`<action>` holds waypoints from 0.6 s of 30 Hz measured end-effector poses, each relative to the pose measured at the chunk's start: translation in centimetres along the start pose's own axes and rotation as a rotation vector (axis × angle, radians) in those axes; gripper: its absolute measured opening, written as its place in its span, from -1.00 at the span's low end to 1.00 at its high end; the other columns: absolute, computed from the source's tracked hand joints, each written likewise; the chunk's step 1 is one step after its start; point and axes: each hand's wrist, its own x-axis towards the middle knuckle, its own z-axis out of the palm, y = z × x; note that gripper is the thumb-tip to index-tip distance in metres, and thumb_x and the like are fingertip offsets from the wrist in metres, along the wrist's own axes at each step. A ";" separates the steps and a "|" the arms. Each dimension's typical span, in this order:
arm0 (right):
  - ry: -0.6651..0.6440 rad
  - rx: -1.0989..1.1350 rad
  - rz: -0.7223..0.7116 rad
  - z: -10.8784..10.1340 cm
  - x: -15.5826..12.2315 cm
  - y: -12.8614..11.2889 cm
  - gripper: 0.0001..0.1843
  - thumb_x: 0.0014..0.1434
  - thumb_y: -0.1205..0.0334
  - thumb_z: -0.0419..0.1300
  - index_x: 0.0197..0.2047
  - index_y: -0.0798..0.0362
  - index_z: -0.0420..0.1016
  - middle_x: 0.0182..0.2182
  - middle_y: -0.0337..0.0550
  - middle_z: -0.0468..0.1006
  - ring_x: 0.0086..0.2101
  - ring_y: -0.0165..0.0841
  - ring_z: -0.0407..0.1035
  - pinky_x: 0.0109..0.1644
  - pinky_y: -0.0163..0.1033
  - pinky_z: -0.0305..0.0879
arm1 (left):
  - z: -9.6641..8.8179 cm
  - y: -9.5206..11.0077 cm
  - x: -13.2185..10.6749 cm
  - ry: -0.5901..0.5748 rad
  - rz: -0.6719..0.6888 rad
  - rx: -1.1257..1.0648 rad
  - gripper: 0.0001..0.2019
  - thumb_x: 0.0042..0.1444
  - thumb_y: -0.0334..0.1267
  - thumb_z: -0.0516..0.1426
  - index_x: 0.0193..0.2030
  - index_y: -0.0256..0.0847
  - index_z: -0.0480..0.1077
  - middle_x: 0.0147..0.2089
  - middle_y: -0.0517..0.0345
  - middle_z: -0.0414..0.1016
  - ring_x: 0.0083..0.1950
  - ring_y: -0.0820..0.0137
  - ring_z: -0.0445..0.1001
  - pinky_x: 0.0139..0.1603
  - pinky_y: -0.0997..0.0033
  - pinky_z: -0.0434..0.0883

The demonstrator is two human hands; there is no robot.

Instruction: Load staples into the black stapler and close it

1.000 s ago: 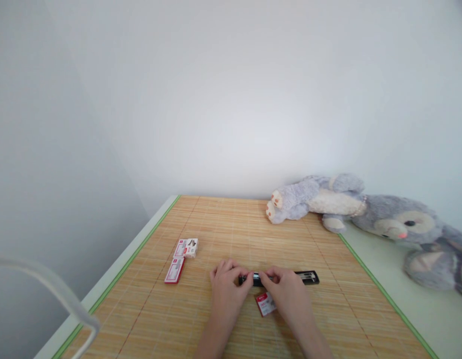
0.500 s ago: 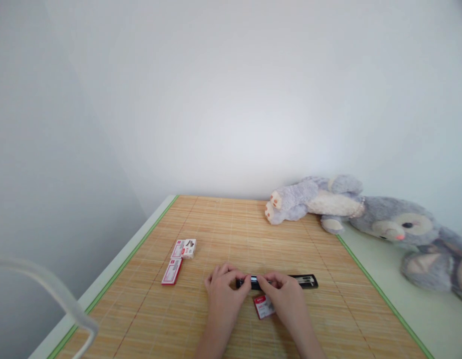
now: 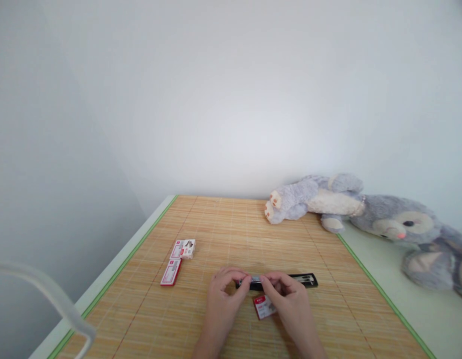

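Down over the tan bamboo mat (image 3: 223, 224) now, pinching with left hand (image 3: 223, 298) and right hand (image 3: 291, 300), both nearly closed at thumb and forefinger, apparently gripping opposite ends of a short, shiny silver strip (image 3: 255, 279). In or just over a long, narrow black tool with metal inlay (image 3: 304, 279); can't tell which. Probably light and stiff, slick-sided, easily snapped; best taken by the ends. And counting: one strip, one tool; four little boxes. One red-and-white box (image 3: 264, 306), partly hidden by the right hand; well left, two flat red-and-white boxes (image 3: 171, 272) and one white box with dark picture (image 3: 189, 248). Plus one grey plush toy (image 3: 376, 209), lying on its side.
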 end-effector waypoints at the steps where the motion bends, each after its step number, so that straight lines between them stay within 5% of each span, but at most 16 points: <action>1: 0.003 0.006 -0.008 -0.1 -0.1 -0.1 -0.55 0.15 -0.19 0.35 -0.30 0.08 0.66 -0.55 -0.23 0.43 -0.52 -0.40 0.16 -0.46 -0.29 0.13 | 0.1 -0.1 0.0 -0.020 -0.026 -0.079 -0.81 0.17 -0.07 0.29 -0.37 -0.11 0.58 -0.26 0.12 0.64 -0.15 0.25 0.56 0.00 0.20 0.42; 6: -0.002 0.013 -0.065 -0.5 -0.5 -0.5 -0.61 0.19 -0.14 0.34 -0.32 0.05 0.64 -0.51 -0.21 0.48 -0.48 -0.36 0.29 -0.40 -0.29 0.25 | 0.3 -0.7 0.2 -0.088 -0.104 -0.230 -0.68 0.13 0.06 0.32 -0.30 -0.18 0.52 -0.26 0.07 0.64 -0.24 0.32 0.57 -0.16 0.32 0.50; 12: -0.066 -0.105 -0.142 -1.1 -0.2 -0.6 -0.64 0.25 -0.10 0.29 -0.29 0.03 0.66 -0.48 -0.18 0.54 -0.45 -0.34 0.35 -0.36 -0.28 0.30 | 0.1 -0.7 0.1 -0.132 -0.110 -0.266 -0.67 0.11 0.01 0.34 -0.13 -0.18 0.51 -0.27 0.12 0.58 -0.23 0.35 0.54 -0.12 0.34 0.50; 18: -0.279 -0.322 -0.285 -2.5 1.4 -2.7 -0.58 0.27 -0.01 0.29 0.16 -0.13 0.61 -0.28 -0.19 0.57 -0.42 -0.38 0.37 -0.34 -0.30 0.30 | -0.4 -0.6 0.2 -0.131 0.003 -0.096 -0.77 0.15 -0.16 0.32 -0.07 -0.14 0.53 -0.24 0.16 0.57 -0.20 0.34 0.49 -0.09 0.32 0.45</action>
